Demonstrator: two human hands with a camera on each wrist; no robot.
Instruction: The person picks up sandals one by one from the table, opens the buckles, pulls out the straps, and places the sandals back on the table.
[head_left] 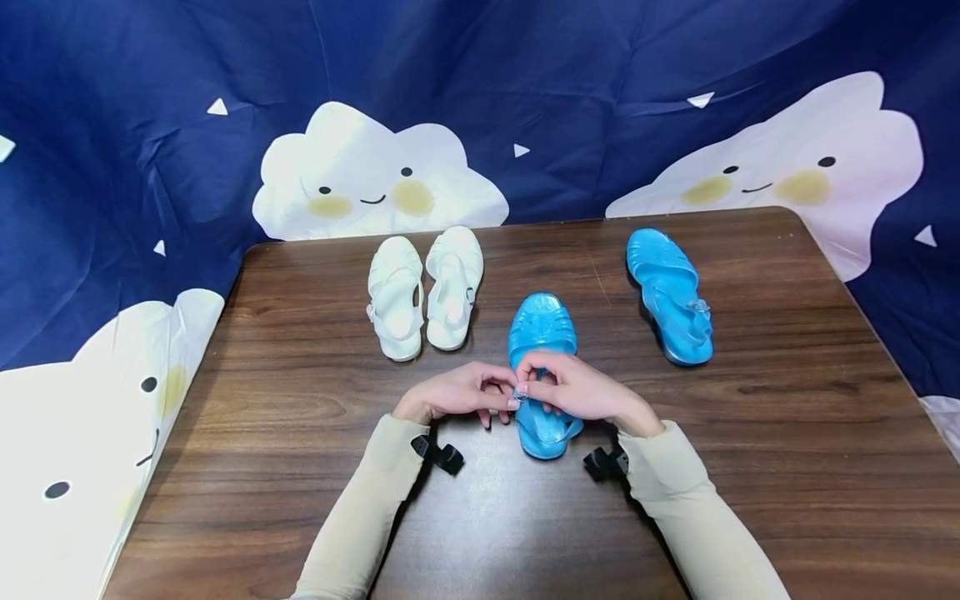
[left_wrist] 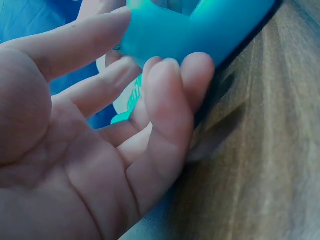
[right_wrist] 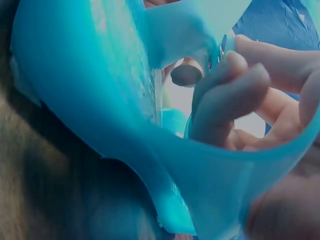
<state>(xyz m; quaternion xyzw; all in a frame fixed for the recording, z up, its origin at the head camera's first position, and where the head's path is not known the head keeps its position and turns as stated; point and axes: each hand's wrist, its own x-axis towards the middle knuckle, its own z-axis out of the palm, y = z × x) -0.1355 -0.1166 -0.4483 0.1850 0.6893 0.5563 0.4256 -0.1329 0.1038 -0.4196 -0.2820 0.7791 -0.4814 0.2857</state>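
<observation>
A blue jelly sandal (head_left: pixel 542 321) lies on the table in front of me, toe pointing away. Both hands meet at the small buckle (head_left: pixel 520 396) on its left side. From the left, my left hand (head_left: pixel 463 392) pinches the strap by the buckle between thumb and forefinger, its other fingers loosely bent. My right hand (head_left: pixel 581 388) reaches across the sandal's opening and pinches the strap (right_wrist: pixel 177 25) at the same spot. In the right wrist view the heel band (right_wrist: pixel 210 170) loops in front of the right fingers (right_wrist: pixel 230 100). Fingertips partly cover the buckle.
A matching blue sandal (head_left: pixel 667 300) lies at the right, its buckle on the right side. Two white sandals (head_left: pixel 396 279) (head_left: pixel 455 258) stand side by side at the back left. Behind the wooden table (head_left: pixel 787 400) hangs a dark blue cloth (head_left: pixel 562 100) with clouds.
</observation>
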